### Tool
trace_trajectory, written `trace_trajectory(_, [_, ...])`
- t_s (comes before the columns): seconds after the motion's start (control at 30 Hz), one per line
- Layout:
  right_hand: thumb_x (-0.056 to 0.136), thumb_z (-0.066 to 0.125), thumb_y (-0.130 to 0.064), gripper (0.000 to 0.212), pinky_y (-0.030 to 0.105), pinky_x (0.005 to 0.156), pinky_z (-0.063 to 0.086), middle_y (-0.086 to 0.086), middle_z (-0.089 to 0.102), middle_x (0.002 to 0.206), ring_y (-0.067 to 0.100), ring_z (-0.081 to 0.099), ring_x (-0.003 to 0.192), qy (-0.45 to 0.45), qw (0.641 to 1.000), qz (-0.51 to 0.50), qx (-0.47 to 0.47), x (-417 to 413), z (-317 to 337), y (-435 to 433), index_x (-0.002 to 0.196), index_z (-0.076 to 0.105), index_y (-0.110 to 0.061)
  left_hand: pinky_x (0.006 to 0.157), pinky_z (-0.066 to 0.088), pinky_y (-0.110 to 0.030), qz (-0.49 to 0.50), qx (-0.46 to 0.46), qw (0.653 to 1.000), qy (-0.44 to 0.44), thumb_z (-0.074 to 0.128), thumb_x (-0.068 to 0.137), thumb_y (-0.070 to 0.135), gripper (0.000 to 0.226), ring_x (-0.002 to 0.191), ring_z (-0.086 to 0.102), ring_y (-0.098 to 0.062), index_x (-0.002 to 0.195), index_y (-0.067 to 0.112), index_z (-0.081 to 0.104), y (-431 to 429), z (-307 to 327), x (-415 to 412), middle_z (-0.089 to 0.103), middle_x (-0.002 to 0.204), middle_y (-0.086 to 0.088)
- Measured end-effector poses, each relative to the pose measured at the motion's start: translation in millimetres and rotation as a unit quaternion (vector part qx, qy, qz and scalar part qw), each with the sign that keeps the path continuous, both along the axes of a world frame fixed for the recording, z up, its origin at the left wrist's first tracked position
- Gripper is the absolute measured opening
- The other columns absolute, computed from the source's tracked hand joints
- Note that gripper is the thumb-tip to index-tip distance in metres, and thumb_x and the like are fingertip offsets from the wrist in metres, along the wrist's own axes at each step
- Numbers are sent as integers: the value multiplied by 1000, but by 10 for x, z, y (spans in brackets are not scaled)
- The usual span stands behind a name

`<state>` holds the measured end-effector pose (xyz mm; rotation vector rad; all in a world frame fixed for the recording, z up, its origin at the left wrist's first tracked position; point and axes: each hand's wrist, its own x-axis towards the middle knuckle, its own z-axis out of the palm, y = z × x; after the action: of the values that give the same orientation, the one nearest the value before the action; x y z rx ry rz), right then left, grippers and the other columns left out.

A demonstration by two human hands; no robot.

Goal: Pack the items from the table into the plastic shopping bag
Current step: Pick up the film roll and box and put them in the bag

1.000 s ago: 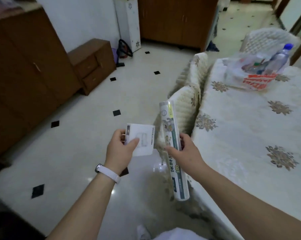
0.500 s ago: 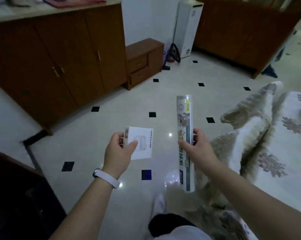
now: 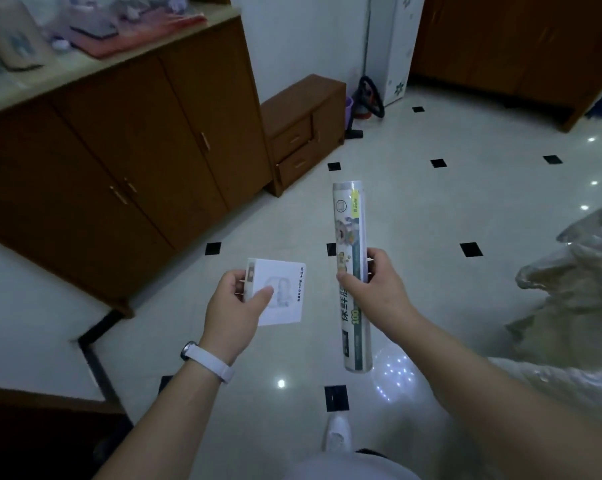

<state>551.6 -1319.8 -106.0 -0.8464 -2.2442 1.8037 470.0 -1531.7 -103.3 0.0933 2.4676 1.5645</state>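
My left hand [image 3: 235,306] grips a small white earbuds box [image 3: 282,292] by its left edge, thumb across the front. A long roll of cling film [image 3: 350,237] in printed wrapping stands nearly upright in my right hand [image 3: 374,289], which holds it around the middle. Both hands are out in front of me over the tiled floor. The plastic shopping bag and the tabletop are out of view; only a fold of the patterned tablecloth [image 3: 569,282] shows at the right edge.
A tall wooden cabinet [image 3: 126,143] with clutter on top fills the left. A low wooden drawer unit [image 3: 303,129] stands beyond it, another wooden cabinet [image 3: 514,46] at the back right. The pale floor [image 3: 448,202] has black diamond tiles. My foot [image 3: 336,434] shows below.
My view has swung left, away from the table; the shopping bag and bottle have left the frame. Both hands keep the same hold on the box and the roll.
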Motion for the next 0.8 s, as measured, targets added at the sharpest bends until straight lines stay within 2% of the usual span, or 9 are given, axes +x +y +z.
trace_trajectory(0.07, [85, 70, -31, 39, 29, 69, 55, -8, 66, 97, 9, 67, 81, 10, 1000, -2, 13, -274, 88, 141, 114, 44, -30, 74, 59, -40, -13, 11, 1000, 13, 72, 86, 23, 23, 87, 68, -15, 103, 27, 56, 161, 102, -305, 68, 99, 5])
trace_trajectory(0.2, [86, 69, -30, 38, 25, 65, 52, -7, 65, 97, 8, 66, 80, 20, 999, -23, 21, -671, 211, 351, 115, 44, -29, 75, 59, -42, -43, 23, 998, 26, 72, 86, 24, 24, 86, 68, -16, 104, 23, 58, 429, 173, -798, 69, 98, 4])
trace_trajectory(0.33, [85, 70, -30, 38, 34, 73, 57, -6, 66, 93, 10, 67, 78, 11, 998, -59, 31, -1029, 138, 510, 114, 46, -29, 78, 58, -44, -72, 30, 997, 20, 73, 85, 22, 23, 87, 68, -17, 102, 25, 58, 690, 57, -1321, 70, 98, 4])
trace_trajectory(0.47, [85, 71, -29, 36, 35, 71, 57, -3, 66, 90, 14, 67, 76, -10, 995, -99, 27, -1434, -3, 649, 112, 47, -27, 79, 58, -43, -104, 40, 994, -3, 75, 83, 22, 25, 87, 69, -17, 103, 25, 59, 950, -151, -1930, 71, 97, 4])
trace_trajectory(0.67, [85, 70, -29, 36, 32, 70, 56, -1, 65, 93, 13, 67, 78, -37, 981, -183, 45, -2283, -51, 958, 113, 48, -27, 69, 52, -28, -175, 79, 981, -19, 75, 83, 18, 23, 85, 68, -17, 99, 24, 59, 1448, -280, -3062, 70, 95, 4])
trace_trajectory(0.8, [84, 71, -29, 36, 26, 65, 53, -6, 67, 91, 7, 67, 75, -45, 968, -239, 64, -2726, 78, 1113, 113, 49, -30, 69, 53, -29, -222, 87, 970, -36, 75, 82, 19, 23, 82, 67, -17, 98, 24, 59, 1800, -304, -3756, 70, 92, 4])
